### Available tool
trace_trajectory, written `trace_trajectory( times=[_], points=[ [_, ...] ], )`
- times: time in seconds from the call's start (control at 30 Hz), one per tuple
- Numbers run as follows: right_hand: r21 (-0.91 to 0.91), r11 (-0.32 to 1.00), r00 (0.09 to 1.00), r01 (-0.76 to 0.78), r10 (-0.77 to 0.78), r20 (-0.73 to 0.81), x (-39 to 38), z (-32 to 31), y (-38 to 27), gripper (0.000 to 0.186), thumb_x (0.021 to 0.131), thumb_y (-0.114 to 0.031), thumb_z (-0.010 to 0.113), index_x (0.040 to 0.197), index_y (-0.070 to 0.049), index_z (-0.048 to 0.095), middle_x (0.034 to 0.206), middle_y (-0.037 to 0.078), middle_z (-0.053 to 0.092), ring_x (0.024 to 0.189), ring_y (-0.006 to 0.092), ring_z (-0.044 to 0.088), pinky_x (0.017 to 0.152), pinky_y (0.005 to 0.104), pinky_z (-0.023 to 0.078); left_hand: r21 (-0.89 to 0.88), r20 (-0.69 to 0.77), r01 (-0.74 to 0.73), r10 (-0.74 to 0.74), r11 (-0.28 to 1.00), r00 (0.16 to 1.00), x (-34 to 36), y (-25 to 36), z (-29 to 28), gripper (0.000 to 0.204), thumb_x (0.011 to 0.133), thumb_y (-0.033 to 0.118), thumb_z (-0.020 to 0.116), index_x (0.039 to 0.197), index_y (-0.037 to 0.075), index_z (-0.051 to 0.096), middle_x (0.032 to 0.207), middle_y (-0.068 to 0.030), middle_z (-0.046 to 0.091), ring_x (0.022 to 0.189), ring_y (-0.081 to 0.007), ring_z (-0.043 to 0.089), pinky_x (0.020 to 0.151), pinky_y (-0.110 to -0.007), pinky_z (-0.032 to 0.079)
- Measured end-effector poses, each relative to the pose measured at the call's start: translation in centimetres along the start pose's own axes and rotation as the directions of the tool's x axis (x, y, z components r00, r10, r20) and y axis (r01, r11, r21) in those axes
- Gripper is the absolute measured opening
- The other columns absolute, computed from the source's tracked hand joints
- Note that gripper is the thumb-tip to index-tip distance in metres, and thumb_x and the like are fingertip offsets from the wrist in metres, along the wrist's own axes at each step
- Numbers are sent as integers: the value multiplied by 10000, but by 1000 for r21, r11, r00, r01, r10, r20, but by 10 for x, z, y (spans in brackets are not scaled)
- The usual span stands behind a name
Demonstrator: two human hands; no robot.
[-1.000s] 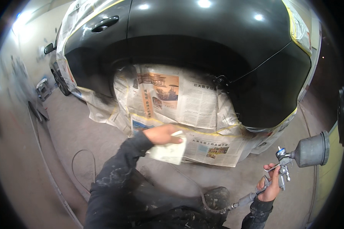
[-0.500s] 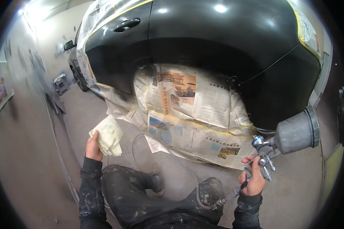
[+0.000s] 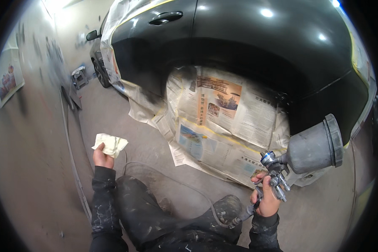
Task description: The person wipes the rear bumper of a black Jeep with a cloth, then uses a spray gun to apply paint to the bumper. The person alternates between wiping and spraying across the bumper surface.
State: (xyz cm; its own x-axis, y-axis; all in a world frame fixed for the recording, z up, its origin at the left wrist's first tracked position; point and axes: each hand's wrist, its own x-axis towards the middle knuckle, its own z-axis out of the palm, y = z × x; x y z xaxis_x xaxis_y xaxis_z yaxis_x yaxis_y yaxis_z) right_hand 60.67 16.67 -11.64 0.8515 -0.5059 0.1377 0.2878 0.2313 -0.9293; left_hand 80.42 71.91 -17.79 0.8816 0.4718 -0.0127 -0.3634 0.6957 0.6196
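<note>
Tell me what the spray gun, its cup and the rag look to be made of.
Spray gun: bright polished metal, by its shine. Cup: matte grey, dulled all over; plastic or metal, cannot tell. Rag: soft crumpled cloth or paper, pale and stained yellowish, bunched in the left hand.

The big black car [image 3: 248, 54] fills the top and blocks the way there. Newspaper [image 3: 222, 122] covers its wheel, and more paper lies on the floor [image 3: 126, 122] just under the car. To the left of the car, the grey floor is open. A hose [image 3: 172, 178] crosses the floor below the car.
</note>
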Motion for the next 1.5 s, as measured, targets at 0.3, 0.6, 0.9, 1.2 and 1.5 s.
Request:
trace_trajectory(
  times=[0.3, 0.6, 0.9, 1.2, 1.5],
  points=[
    [-133, 988, 996, -76, 70, -48, 32, 44, 23, 364, 1079, -366, 555, 1099, -3, 573, 926, 159, 673, 383, 143, 466, 353, 267, 372, -89, -270, -133, 105, 987, 957, 154, -101, -20, 367, 1072, 242, 463, 1336, -3, 534, 1331, -123, 612, 1225, -277, 603, 1081, -432, 462],
    [-249, 954, 983, -167, 144, -111, 46, 155, 16, 324, 1109, -299, 495, 1149, -5, 622, 992, 88, 676, 490, 65, 428, 424, 213, 307, -281, -159, -57, 12, 958, 987, 360, -210, 34, 544, 1080, 357, 497, 1455, -36, 483, 1402, -120, 593, 1291, -268, 555, 1132, -396, 403],
    [-306, 947, 988, -95, 53, -143, 68, 250, 3, 312, 1101, -328, 516, 1150, -33, 606, 1017, 78, 656, 496, 72, 420, 425, 227, 300, 173, 597, -977, 776, 123, 203, 401, -97, 362, 542, 1030, 81, 529, 1554, 9, 412, 1572, -256, 431, 1503, -419, 335, 1239, -442, 256],
    [-367, 930, 996, 24, -53, -69, 104, 304, 10, 343, 1091, -337, 530, 1152, -5, 594, 1032, 84, 645, 475, 74, 438, 398, 239, 329, 20, 911, -975, 406, -223, -75, 573, -35, 556, 415, 1058, 238, 426, 1306, -46, 598, 1388, -313, 562, 1310, -445, 536, 1119, -473, 426],
    [-408, 912, 994, -36, -11, -112, 125, 325, 3, 404, 1082, -417, 539, 1142, -23, 606, 845, 73, 638, 480, 107, 433, 446, 261, 304, 263, 872, -961, 447, -82, 201, 649, 15, 530, 476, 1033, 259, 432, 1397, -24, 549, 1428, -273, 551, 1357, -439, 475, 1142, -495, 362]
  ],
)
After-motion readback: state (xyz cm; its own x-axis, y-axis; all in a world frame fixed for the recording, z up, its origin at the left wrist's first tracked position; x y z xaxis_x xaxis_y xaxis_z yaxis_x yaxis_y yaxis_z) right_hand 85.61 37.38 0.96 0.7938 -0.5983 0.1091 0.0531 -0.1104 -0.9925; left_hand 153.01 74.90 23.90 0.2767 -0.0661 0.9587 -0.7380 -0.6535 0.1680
